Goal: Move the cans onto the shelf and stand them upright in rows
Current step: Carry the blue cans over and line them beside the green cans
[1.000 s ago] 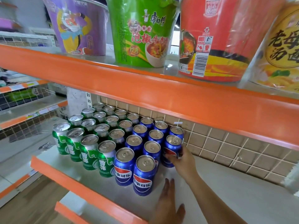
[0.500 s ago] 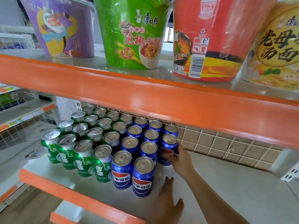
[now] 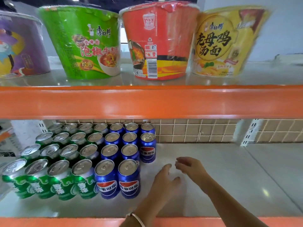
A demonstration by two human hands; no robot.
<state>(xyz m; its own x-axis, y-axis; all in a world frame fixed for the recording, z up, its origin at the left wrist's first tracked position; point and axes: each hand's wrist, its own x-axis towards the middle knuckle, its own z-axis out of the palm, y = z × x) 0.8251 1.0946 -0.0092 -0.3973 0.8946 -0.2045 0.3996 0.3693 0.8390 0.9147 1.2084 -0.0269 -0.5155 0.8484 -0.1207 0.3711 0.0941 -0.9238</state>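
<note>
Cylindrical metal cans stand upright in rows at the left end of the glossy pale shelf [image 3: 237, 185]. The green cans [image 3: 59, 189] are leftmost and the blue cans [image 3: 107, 185] are beside them, all with dull silver tops. Just right of the blue ones, near the front edge, the left hand [image 3: 164, 181] and right hand [image 3: 191, 167] are loose-fingered and hold nothing. Film-wrapped noodle bowls [image 3: 91, 45] sit above, behind a smooth orange lip [image 3: 147, 102].

Green aluminium cans [image 3: 57, 189] and blue cola cans [image 3: 129, 185] stand upright in rows on the pale, orange-edged shelf [image 3: 229, 177]. Just beside them, the left hand [image 3: 164, 179] and right hand [image 3: 190, 166] are slack and empty.
</note>
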